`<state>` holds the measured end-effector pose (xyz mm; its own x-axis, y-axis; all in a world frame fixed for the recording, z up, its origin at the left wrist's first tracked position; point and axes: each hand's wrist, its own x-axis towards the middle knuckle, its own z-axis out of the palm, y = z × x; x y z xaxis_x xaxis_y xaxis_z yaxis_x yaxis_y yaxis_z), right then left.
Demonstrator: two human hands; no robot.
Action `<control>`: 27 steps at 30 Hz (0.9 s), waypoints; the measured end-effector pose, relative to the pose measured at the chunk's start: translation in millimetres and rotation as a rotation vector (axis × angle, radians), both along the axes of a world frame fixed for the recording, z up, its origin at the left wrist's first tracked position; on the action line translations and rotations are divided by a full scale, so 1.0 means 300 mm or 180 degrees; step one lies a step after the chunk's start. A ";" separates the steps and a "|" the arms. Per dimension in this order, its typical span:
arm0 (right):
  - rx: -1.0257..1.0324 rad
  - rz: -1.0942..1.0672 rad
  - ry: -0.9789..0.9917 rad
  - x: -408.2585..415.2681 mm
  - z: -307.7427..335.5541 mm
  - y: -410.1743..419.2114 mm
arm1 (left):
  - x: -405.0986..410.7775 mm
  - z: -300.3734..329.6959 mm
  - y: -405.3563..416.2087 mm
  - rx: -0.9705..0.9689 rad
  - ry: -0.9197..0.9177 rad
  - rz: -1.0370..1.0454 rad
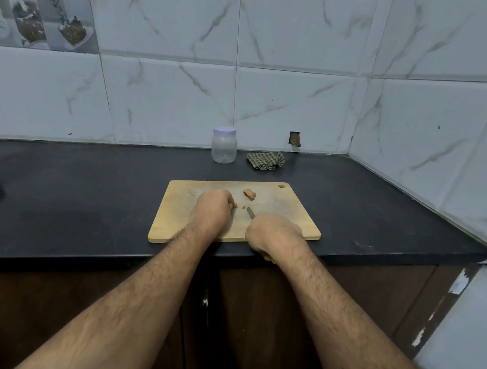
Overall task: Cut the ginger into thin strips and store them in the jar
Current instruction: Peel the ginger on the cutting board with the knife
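Your left hand (214, 208) pinches a small tan ginger piece (235, 205) against the wooden cutting board (298, 219). Just right of it, your right hand (273, 234) grips the knife (250, 212), blade pointing up-left. Another knobbly ginger chunk (249, 194) lies behind, and the lidded jar (224, 145) stands at the wall.

Dim, cool, even light — soft shadows, wide-angle bowing at edges, slight overall softness.

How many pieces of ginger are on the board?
2: one ginger piece lies loose near the cutting board's far edge, another ginger bit is pinched under the left hand. Smaller scraps may be hidden.
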<state>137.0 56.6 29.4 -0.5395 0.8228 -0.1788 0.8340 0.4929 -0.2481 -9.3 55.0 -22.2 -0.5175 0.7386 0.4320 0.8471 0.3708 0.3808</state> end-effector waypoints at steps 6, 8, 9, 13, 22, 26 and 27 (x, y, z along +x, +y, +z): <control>-0.0322 -0.0197 0.0225 -0.019 0.007 0.007 | -0.004 -0.005 -0.006 0.0116 -0.0096 0.0070; -0.0489 -0.0148 0.0136 -0.023 0.012 0.017 | -0.002 -0.006 -0.008 0.0115 -0.0095 0.0094; -0.0512 -0.0072 0.0080 -0.018 0.013 0.020 | -0.002 -0.006 -0.009 0.0114 -0.0105 0.0102; -0.0605 -0.0117 0.0155 0.012 0.014 0.063 | -0.004 -0.003 -0.007 0.0112 -0.0154 0.0084; -0.0816 -0.0144 0.0324 0.076 0.044 0.045 | -0.012 -0.007 -0.002 0.0136 -0.0202 0.0069; -0.0266 -0.0218 0.0557 0.016 0.024 0.043 | -0.010 -0.009 -0.002 0.0152 -0.0149 0.0090; -0.0128 -0.0234 0.0516 0.002 0.023 0.034 | -0.011 -0.011 -0.001 0.0160 -0.0168 0.0095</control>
<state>137.5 67.0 36.2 -0.5026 0.8550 -0.1279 0.8149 0.4191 -0.4004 -12.6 54.6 -25.4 -0.5620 0.7005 0.4398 0.8142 0.3749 0.4433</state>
